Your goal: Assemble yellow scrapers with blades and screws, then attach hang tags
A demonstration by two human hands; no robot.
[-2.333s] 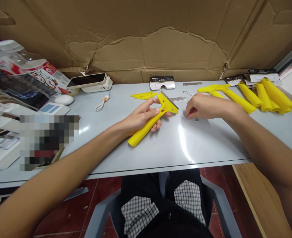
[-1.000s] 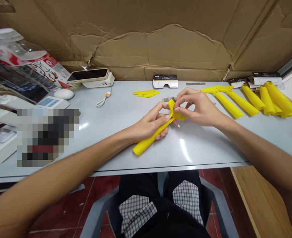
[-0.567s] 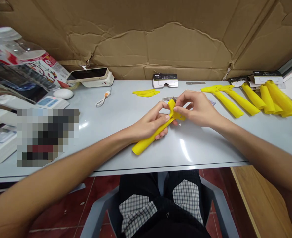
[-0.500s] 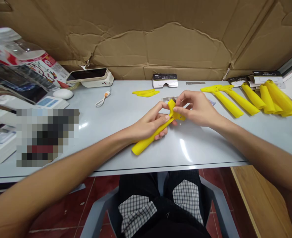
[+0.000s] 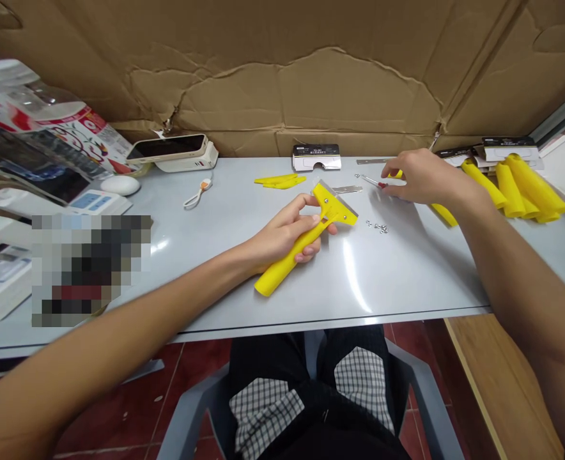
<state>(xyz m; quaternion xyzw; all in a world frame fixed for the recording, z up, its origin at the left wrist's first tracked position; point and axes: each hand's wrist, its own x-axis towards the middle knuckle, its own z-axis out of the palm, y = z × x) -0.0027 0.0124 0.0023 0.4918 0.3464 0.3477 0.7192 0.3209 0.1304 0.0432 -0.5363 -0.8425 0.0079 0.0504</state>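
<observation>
My left hand [image 5: 294, 233] is wrapped round the handle of a yellow scraper [image 5: 282, 265], whose wide head points up and to the right. A metal blade [image 5: 340, 202] lies along the head's far edge, and two screws show on its face. My right hand [image 5: 414, 179] is over the table with thumb and fingers apart, at a screwdriver [image 5: 371, 181] with a thin shaft and some red on it. The hand hides most of the screwdriver's handle. Several small screws and nuts [image 5: 382, 228] lie between my hands. Behind the scraper head is a loose metal blade [image 5: 348, 190].
Yellow flat strips [image 5: 280, 181] and a small blade box [image 5: 316, 157] lie at the back. Yellow handles [image 5: 515, 191] are piled at the right. On the left are a white mouse [image 5: 120, 185], a phone on a stand [image 5: 170, 148] and a bottle [image 5: 84, 137].
My right hand has left the scraper head and moved right to the screwdriver. The scraper head has turned, so its screwed face and blade edge show. The left hand keeps its grip.
</observation>
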